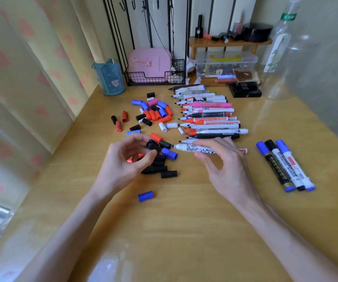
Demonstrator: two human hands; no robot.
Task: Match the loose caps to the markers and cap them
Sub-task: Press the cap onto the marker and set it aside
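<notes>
My right hand (223, 159) grips a white marker with black print (186, 147), its bare black tip pointing left. My left hand (123, 159) pinches a black cap (151, 143) just left of that tip, a short gap between them. Under and beside my left hand lies a heap of black caps (160, 169), with a blue cap (169, 153) and a red one (132, 159). A row of uncapped markers (208, 117) lies behind my hands. Loose red, blue, black, pink and white caps (155, 112) are scattered left of that row. Three capped markers (286, 165) lie at the right.
A single blue cap (145, 196) lies near the table's front. A blue cup (110, 78), a wire basket with a pink case (153, 70), a clear storage box (225, 64) and a clear bottle (280, 58) stand along the back of the wooden table (184, 231).
</notes>
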